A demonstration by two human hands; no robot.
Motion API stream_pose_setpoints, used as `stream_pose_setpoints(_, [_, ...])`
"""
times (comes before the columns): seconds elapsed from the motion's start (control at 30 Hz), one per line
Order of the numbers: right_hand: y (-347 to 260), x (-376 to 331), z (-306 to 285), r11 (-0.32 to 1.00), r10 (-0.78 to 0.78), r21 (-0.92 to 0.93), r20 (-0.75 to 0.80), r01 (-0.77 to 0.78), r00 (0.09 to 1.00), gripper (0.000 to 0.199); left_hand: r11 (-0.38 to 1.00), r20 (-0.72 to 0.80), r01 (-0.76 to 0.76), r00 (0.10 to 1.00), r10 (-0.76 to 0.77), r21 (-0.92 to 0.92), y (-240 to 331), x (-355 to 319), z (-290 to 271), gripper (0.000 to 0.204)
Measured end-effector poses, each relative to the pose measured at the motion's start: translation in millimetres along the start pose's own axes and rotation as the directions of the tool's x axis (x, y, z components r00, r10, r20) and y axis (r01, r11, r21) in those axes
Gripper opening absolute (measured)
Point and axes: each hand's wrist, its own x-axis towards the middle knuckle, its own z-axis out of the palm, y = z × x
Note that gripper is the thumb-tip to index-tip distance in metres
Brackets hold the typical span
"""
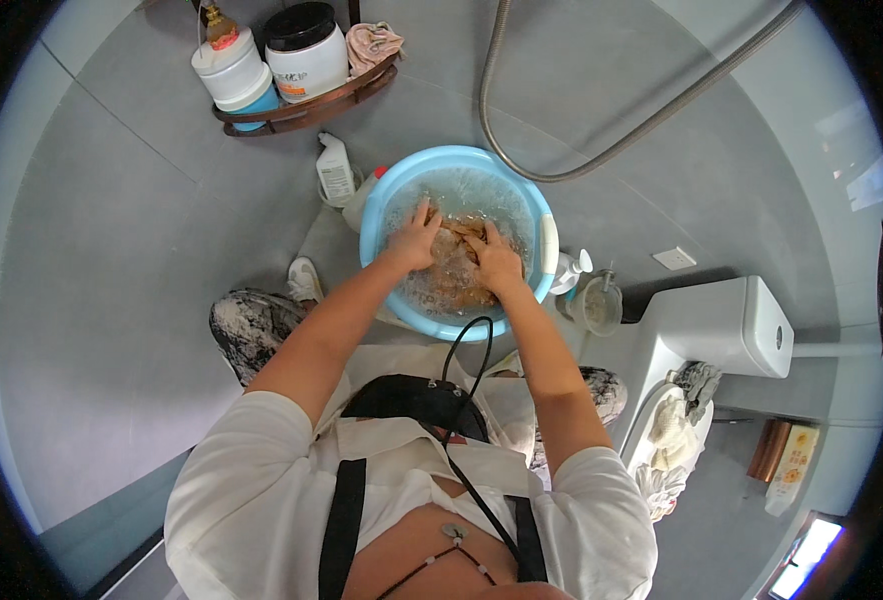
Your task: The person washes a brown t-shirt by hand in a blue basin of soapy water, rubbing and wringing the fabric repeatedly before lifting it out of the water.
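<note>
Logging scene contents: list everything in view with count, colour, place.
Round plastic basin: 1, light blue, centre
Wet crumpled cloth: count unclear, brown, in basin
Ribbed metal hose: 1, silver, upper right
Curved wall shelf: 1, brown, upper left
Round lidded tubs: 2, mostly white, on shelf
Bunched cloth: 1, pink, on shelf
Slim bottle: 1, white, left of basin
Pump bottle: 1, white, right of basin
Toilet: 1, white, right
Bunched fabrics: count unclear, white, grey, on toilet
Wall plate: 1, white, right
Glowing panel: 1, white, lower right
Left hand: 1, bare, in basin
Right hand: 1, bare, in basin
</note>
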Motion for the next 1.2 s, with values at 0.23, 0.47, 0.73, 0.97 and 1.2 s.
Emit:
stream_pose_setpoints(0.23, [15.7,33.6,21.0,0.985,0.159,-0.119,0.36,-0.124,0.919,0.034,0.99,0.167,0.051,0.983,-0.073,0.133,-20.2,26.8,6.4,0.051])
stream_pose_setpoints(0.47, [42.0,36.7,-31.4,0.478,0.145,0.826,0.261,-0.299,0.954,0.041,0.43,0.317,0.374,0.927,-0.201,-0.822,-19.4,23.6,-26.1,0.049])
stream_pose_setpoints(0.73, [-27.1,13.2,-112.2,-0.247,-0.138,0.966,0.046,-0.08,0.989,0.044,-0.646,0.256,0.203,0.967,0.013,-0.735,27.9,-3.8,-39.3,0.043])
stream_pose_setpoints(0.97, [-25.0,6.7,-93.8,-0.14,0.167,0.989,-0.024,0.048,0.986,0.034,-0.712,0.181,0.109,0.983,-0.026,-0.693,43.5,5.8,-57.1,0.035])
stream_pose_setpoints(1.2, [-55.4,-7.9,-72.2,0.795,0.202,0.576,-0.544,0.188,0.814,0.064,-0.545,-0.029,-0.085,0.994,-0.11,-0.834,54.6,37.7,-59.6,0.025])
